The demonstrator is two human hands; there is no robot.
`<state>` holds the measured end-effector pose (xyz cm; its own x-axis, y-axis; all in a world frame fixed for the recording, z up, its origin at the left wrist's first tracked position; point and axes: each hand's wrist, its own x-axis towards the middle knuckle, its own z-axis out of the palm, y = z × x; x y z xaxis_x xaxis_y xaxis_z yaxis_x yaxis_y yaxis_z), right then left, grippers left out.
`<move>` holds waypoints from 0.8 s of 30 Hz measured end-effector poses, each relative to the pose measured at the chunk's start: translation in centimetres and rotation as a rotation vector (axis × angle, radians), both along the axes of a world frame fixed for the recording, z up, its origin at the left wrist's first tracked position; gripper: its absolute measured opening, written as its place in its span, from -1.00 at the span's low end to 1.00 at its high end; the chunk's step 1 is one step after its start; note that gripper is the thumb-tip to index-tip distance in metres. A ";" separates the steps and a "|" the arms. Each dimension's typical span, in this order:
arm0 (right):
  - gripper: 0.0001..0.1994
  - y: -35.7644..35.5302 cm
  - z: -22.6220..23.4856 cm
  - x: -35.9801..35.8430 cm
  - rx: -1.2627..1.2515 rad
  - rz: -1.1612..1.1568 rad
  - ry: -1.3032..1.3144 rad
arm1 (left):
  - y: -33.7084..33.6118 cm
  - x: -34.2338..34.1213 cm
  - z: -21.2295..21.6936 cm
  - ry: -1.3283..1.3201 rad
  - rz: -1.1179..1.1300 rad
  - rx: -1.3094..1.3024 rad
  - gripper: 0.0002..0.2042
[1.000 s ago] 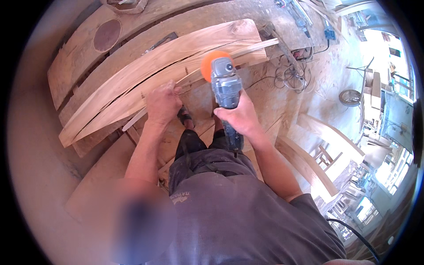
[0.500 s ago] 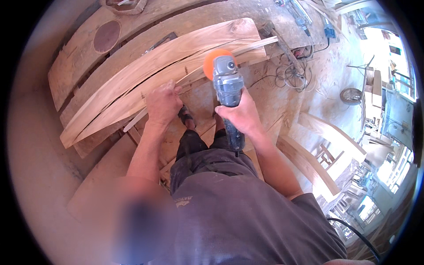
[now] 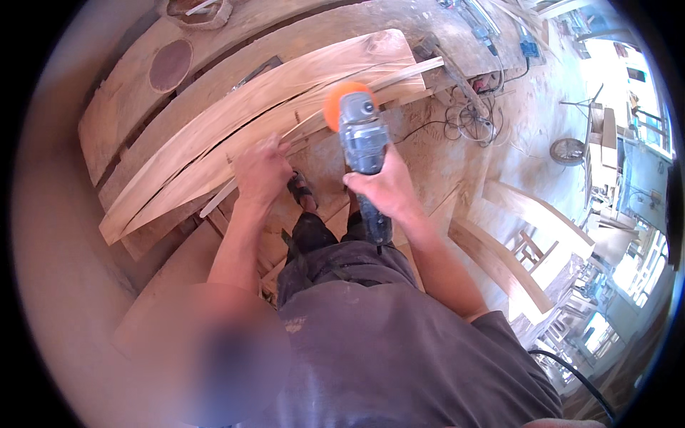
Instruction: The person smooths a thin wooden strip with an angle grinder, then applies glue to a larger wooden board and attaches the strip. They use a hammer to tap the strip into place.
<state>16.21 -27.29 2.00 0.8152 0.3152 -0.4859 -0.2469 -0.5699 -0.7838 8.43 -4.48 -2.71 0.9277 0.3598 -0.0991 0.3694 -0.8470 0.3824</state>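
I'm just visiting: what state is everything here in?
Right hand: wrapped around power tool
Power tool: held; whether running unclear
Left hand: curled over thin strip
Thin strip: along curved board's edge
Curved board: marked lengthwise by dark line
Brown disc: lying flat

The disc is orange, the grinder grey-black, the board tan.

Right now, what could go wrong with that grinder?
The bare left hand is near the orange disc; a slip might injure it.
Only the right hand holds the grinder; a snag could twist it free.
The long dark line along the board, if a crack, could spread.
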 end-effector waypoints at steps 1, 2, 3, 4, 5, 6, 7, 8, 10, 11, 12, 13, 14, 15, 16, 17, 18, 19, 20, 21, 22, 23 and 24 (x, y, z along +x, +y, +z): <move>-0.35 0.2 -0.3 -0.4 -0.013 0.021 -0.003 | 0.1 0.0 0.0 0.016 -0.004 0.004 -0.82; -0.35 0.3 -0.3 -0.4 -0.018 0.027 0.026 | 0.2 0.1 0.1 0.031 -0.008 0.008 -0.81; -0.35 0.1 -0.3 -0.2 -0.024 0.011 0.020 | 0.2 0.1 0.1 0.047 -0.012 0.012 -0.81; -0.35 -0.3 -0.2 0.1 -0.031 0.003 0.013 | 0.2 0.0 0.0 0.040 -0.009 0.018 -0.81; -0.35 -0.7 -0.2 0.5 -0.038 -0.005 0.006 | 0.2 -0.1 -0.1 0.033 -0.007 0.023 -0.81; -0.36 -1.2 -0.4 1.1 -0.024 -0.029 0.012 | 0.2 -0.1 -0.2 0.026 -0.004 0.029 -0.81; -0.37 -2.0 -0.9 1.9 -0.013 -0.053 0.018 | 0.1 -0.1 -0.3 0.020 -0.004 0.023 -0.81; -0.37 -2.6 -1.1 2.7 0.000 -0.075 0.025 | 0.0 -0.1 -0.3 0.015 -0.003 0.019 -0.81; -0.39 -3.4 -0.9 4.2 0.017 -0.139 0.026 | -0.1 -0.2 -0.4 0.003 0.000 0.016 -0.81; -0.40 -3.8 -0.8 5.0 0.028 -0.172 0.025 | 0.0 -0.2 -0.4 -0.004 -0.001 0.017 -0.81; -0.42 -4.4 -1.5 5.6 0.044 -0.188 0.029 | 0.0 -0.2 -0.4 -0.011 -0.001 0.018 -0.81; -0.41 -4.6 -1.4 5.8 0.046 -0.186 0.029 | 0.0 -0.1 -0.3 -0.003 -0.002 0.020 -0.81; -0.41 -4.7 -1.3 6.0 0.048 -0.184 0.029 | 0.0 0.0 -0.2 0.006 -0.002 0.021 -0.81; -0.41 -4.7 -1.2 6.0 0.051 -0.183 0.029 | -0.1 0.0 -0.1 0.015 -0.003 0.023 -0.82; -0.39 -4.3 -0.6 5.7 0.022 -0.148 0.018 | -0.1 0.0 -0.3 0.001 -0.003 0.030 -0.82; -0.38 -3.5 0.5 4.8 -0.008 -0.113 0.007 | 0.0 -0.1 -0.5 -0.013 -0.003 0.035 -0.82; -0.36 -2.8 1.1 4.0 -0.038 -0.077 -0.003 | 0.0 -0.2 -0.6 -0.026 -0.002 0.040 -0.82; -0.31 -2.7 0.3 3.1 -0.056 -0.029 -0.003 | -0.1 0.0 -0.4 -0.003 -0.010 0.038 -0.82; -0.30 -2.1 0.6 2.3 -0.068 -0.002 0.002 | -0.1 0.1 -0.1 0.023 -0.013 0.038 -0.82; -0.29 -1.5 1.0 1.6 -0.079 0.026 0.007 | -0.1 0.1 0.1 0.049 -0.016 0.039 -0.81; -0.28 -1.3 0.7 1.1 -0.076 0.030 0.011 | -0.1 0.1 0.1 0.041 -0.018 0.041 -0.81; -0.28 -1.5 0.5 1.1 -0.046 0.017 0.018 | -0.1 0.1 0.0 0.033 -0.020 0.044 -0.81; -0.28 -1.6 0.3 1.2 -0.016 0.004 0.024 | -0.1 0.1 -0.1 0.025 -0.021 0.046 -0.81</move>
<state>17.39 -28.90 2.32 0.8019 0.3101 -0.5107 -0.2635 -0.5836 -0.7681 8.51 -4.56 -2.77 0.9326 0.3449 -0.1064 0.3602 -0.8710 0.3339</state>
